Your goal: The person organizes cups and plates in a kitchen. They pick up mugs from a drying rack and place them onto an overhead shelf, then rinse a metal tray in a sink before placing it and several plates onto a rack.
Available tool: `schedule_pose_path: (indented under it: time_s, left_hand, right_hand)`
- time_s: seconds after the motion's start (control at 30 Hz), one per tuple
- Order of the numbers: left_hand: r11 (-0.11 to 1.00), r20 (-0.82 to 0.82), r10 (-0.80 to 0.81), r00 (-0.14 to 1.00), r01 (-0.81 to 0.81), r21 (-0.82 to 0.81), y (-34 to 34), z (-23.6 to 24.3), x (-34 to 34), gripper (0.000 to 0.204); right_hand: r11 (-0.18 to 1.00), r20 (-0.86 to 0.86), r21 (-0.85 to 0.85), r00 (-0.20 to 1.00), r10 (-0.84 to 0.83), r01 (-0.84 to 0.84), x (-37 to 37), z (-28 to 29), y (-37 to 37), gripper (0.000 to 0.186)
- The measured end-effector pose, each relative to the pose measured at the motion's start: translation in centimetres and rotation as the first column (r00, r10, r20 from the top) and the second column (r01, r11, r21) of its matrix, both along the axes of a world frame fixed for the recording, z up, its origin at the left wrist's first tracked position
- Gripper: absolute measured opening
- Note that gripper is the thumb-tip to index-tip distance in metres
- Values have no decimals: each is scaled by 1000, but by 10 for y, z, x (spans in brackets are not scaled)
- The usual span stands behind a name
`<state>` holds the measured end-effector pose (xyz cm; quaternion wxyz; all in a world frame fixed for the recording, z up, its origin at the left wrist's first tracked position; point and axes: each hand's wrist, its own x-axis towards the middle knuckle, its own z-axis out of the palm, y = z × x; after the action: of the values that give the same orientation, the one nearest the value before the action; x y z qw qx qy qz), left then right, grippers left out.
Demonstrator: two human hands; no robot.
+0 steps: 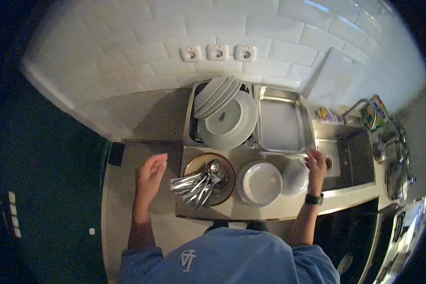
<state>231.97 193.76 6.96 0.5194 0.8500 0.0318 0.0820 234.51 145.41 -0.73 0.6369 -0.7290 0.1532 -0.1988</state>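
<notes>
My left hand [151, 171] is raised in the air to the left of the counter's edge, empty, with loosely bent fingers. Nearest to it is a brown-rimmed plate [192, 166] heaped with forks, spoons and other cutlery [199, 186]; some handles stick out past its rim. My right hand [315, 164] hovers by the front left of the sink, loosely curled, and nothing shows in it. Beside that hand lies a pale, see-through-looking round dish or lid [296, 177]. Between the hands sits a stack of small white plates [261, 184].
Large plates [228, 118] lean and pile over a metal basin at the back. Right of it is a shallow steel tray [281, 118], then the sink [350, 154] with its tap [357, 106]. Pots [395, 180] stand far right. Three wall sockets [217, 53] line the tiles.
</notes>
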Motion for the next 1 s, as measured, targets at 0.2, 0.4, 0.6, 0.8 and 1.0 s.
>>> schedule_pose_path:
  time_s: [0.2, 0.4, 0.6, 0.8, 1.0]
  left_hand:
    - [953, 71, -302, 951, 303, -2, -22, 1, 81, 25]
    - [904, 148, -414, 898, 387, 181, -51, -32, 133, 47]
    - [795, 226, -395, 890, 208, 570, -94, -42, 230, 91]
    - [693, 20, -328, 945, 226, 684, -123, -53, 272, 109]
    - [667, -25, -358, 933, 274, 693, -111, -43, 272, 111]
  right_hand:
    - [896, -20, -407, 982, 185, -177, 22, 22, 100, 19]
    - [941, -94, -205, 963, 253, -268, 17, 24, 111, 24]
    - [931, -38, 41, 930, 364, -363, 67, 6, 138, 41]
    - [984, -53, -20, 983, 177, -178, 121, -38, 173, 54]
    - [894, -154, 279, 902, 403, -352, 120, -1, 187, 45]
